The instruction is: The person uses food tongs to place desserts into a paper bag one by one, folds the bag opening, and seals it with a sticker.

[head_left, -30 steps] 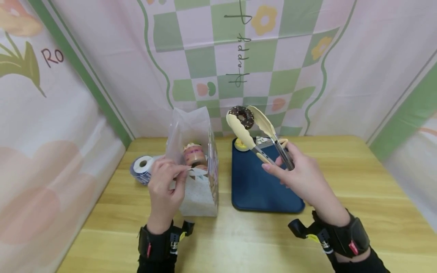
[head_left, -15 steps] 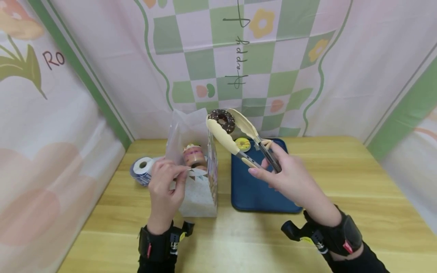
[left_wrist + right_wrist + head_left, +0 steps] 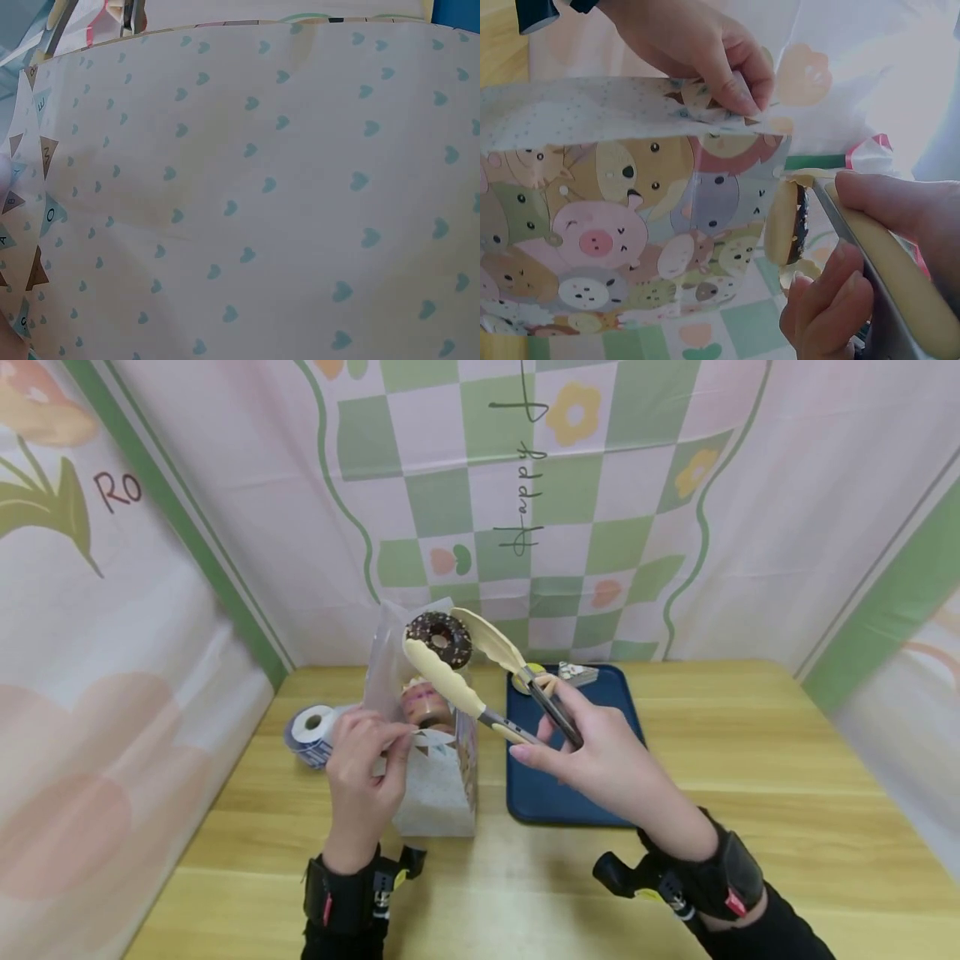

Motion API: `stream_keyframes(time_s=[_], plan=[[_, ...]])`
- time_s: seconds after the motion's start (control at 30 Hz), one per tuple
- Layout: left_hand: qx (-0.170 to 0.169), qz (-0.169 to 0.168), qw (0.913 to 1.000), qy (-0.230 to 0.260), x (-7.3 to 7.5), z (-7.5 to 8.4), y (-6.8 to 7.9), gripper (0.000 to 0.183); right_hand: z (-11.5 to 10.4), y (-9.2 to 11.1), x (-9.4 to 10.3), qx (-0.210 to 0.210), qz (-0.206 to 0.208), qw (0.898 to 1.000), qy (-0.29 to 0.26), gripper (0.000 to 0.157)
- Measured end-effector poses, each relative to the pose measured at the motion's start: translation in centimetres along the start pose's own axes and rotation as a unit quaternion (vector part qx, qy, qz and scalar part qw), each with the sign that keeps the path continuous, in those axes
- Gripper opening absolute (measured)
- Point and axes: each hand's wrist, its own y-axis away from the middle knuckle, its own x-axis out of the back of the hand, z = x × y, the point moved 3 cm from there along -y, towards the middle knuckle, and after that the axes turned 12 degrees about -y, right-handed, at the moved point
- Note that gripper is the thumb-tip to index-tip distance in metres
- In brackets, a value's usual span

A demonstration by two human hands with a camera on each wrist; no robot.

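My left hand [image 3: 367,772] pinches the near top edge of a paper bag [image 3: 435,793], which stands upright. Cartoon animals cover the bag's side [image 3: 600,232] in the right wrist view, and small blue hearts mark its near face [image 3: 247,187] in the left wrist view. Inside sits a pink-and-brown cup-shaped item [image 3: 426,703]; what lies beneath it is mostly hidden. My right hand [image 3: 592,747] grips tongs [image 3: 517,727] with cream tips. Between those tips is a chocolate doughnut [image 3: 450,642] with light sprinkles, above the bag's open top.
Right of the bag lies a dark blue tray [image 3: 570,802], bearing a yellow round item [image 3: 527,679] and a small pale wedge [image 3: 577,673] at its far end. A tape roll [image 3: 311,727] stands left of the bag. A printed cloth [image 3: 570,527] hangs behind the wooden table [image 3: 750,760].
My right hand has carried the tongs and doughnut leftward, from over the tray to above the bag. The left hand stays at the bag's edge.
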Motion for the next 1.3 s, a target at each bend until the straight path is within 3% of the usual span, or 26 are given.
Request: stream_keyframes(time_s=[0.27,0.47,0.7,0.87,1.1,1.3], plan=[[0.008,-0.012,0.9999,-0.002,-0.1,-0.2,0.0,0.016,-0.6,-0.2,-1.4,0.029,-0.011,0.999,0.011,0.052],[0.006,-0.011,0.9999,-0.002,-0.1,-0.2,-0.1,0.018,-0.8,-0.4,-1.7,0.026,-0.018,0.999,0.016,0.049],[-0.004,-0.004,1.0000,-0.001,0.0,-0.1,-0.2,0.019,-0.3,-0.4,-1.0,0.021,0.007,1.000,-0.007,0.052],[-0.005,-0.002,1.0000,0.000,-0.1,-0.1,-0.1,0.019,1.1,-0.3,-0.1,0.004,0.045,0.999,-0.012,0.048],[-0.007,0.004,1.0000,0.003,-0.2,-0.1,-0.1,0.017,4.2,0.2,1.3,-0.014,0.110,0.994,0.021,0.071],[-0.001,0.001,1.0000,-0.001,-0.1,-0.1,0.0,0.017,7.1,0.0,2.7,-0.053,0.137,0.989,0.035,0.060]])
